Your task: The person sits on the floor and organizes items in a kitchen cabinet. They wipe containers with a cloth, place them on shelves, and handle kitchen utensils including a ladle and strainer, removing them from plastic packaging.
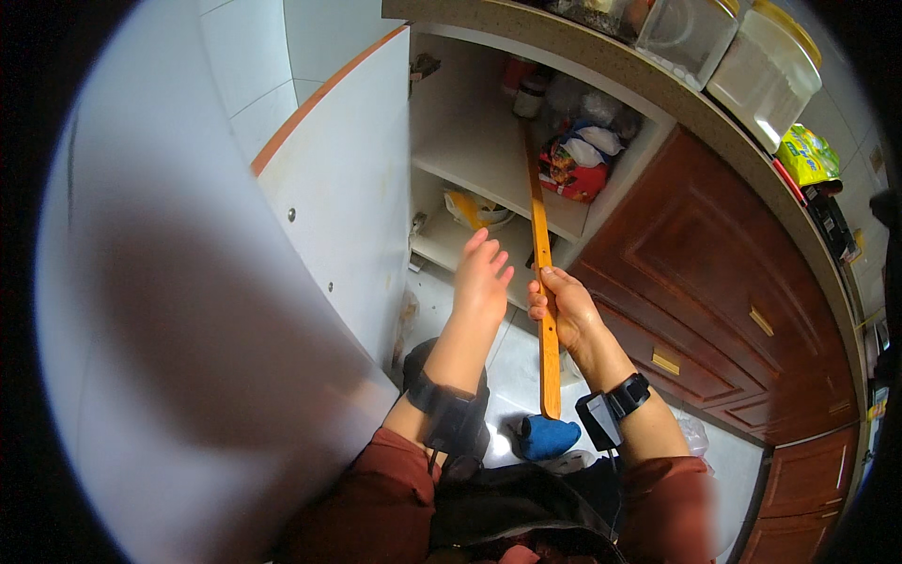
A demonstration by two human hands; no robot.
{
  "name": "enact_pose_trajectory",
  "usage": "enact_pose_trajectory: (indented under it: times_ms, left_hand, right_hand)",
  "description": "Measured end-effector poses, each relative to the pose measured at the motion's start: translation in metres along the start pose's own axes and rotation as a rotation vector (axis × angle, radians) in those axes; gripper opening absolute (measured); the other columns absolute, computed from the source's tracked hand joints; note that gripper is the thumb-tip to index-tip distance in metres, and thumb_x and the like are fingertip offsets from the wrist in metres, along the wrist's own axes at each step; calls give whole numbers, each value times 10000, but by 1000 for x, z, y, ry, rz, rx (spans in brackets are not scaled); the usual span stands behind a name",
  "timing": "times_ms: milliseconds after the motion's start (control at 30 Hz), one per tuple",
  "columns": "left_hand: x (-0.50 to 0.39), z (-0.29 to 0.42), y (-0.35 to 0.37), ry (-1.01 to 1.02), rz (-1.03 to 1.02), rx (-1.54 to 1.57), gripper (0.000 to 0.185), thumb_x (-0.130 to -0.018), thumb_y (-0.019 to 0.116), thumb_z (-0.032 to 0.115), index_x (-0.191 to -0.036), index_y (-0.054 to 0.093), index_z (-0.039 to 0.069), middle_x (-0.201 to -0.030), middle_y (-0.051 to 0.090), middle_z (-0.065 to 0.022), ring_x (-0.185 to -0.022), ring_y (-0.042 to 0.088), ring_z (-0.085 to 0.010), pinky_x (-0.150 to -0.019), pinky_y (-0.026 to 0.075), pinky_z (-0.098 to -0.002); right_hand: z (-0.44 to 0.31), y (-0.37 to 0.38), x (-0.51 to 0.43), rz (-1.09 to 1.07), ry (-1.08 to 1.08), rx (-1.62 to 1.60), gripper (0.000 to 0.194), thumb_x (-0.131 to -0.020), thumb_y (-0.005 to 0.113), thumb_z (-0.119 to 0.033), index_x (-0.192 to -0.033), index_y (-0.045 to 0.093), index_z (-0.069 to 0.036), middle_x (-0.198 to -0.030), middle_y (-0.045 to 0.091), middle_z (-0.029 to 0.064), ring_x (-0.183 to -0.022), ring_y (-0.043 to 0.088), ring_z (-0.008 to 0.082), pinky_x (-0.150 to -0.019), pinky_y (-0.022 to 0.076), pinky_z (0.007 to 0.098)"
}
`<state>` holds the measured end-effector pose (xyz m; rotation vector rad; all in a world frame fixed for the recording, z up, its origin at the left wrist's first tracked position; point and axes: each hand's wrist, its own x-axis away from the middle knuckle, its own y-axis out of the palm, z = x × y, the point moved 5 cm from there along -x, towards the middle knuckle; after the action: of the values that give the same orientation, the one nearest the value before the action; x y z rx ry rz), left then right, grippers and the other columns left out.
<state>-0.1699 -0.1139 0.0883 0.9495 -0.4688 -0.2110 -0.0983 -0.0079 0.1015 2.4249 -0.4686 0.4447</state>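
My right hand (567, 303) is closed around a long flat wooden bar (549, 352) with small holes in it. The bar's far end reaches into an open white cabinet, over its upper shelf (472, 180), near a small lidded jar (528, 96). To the left of the bar, my left hand (483, 268) is raised with its fingers apart, holding nothing. Right of the bar's far part lies a red printed package (574, 169) with white and blue plastic on it. On the lower shelf sits a bowl (493, 213) with something yellow beside it.
The cabinet's white door (338, 183) stands open at the left. Reddish-brown wooden cabinet fronts (712, 261) run along the right. Above them, the countertop edge (705, 113) carries clear jars (764, 74) and a green-yellow packet (807, 156). A blue shoe or slipper (548, 438) is on the floor below the bar.
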Motion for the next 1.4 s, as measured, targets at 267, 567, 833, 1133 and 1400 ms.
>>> enact_pose_trajectory:
  times_ms: [267,567,833,1133,1400]
  left_hand:
    - [5,4,4,-16,-24,37,461,-846,542,148,-1287,408,127,-1215,415,-94,-1165,379,-264,-974,319,-418]
    - [4,12,3,19,-7,36,463,-854,539,150,-1296,405,123,-1216,417,-99,-1163,385,-263,-977,324,-412]
    - [5,13,2,28,-8,63,471,-851,548,145,-1299,403,123,-1250,404,-111,-1183,375,-271,-988,320,-415]
    - [4,12,0,22,6,69,484,-845,551,153,-1302,393,129,-1262,394,-120,-1172,382,-272,-998,310,-425]
    - [2,20,-3,54,38,37,482,-856,521,149,-1315,376,127,-1262,394,-122,-1175,382,-270,-999,320,-427]
  right_hand:
    - [-9,-1,-30,15,4,-12,125,-963,409,-190,-964,411,-65,-736,499,74,-521,430,130,-435,379,253]
    - [-33,7,-75,20,-18,-109,150,-970,392,-195,-982,421,-49,-731,496,66,-515,397,89,-425,356,213]
    - [-34,11,-72,-17,-12,-76,163,-972,377,-200,-995,431,-48,-720,487,61,-509,388,93,-428,351,214]
    - [-56,12,-103,-74,73,-161,202,-976,366,-211,-938,427,-22,-699,482,49,-494,381,80,-408,352,203]
    - [-72,2,-119,-121,148,-395,189,-978,371,-210,-936,395,-27,-682,478,44,-484,385,85,-397,361,205]
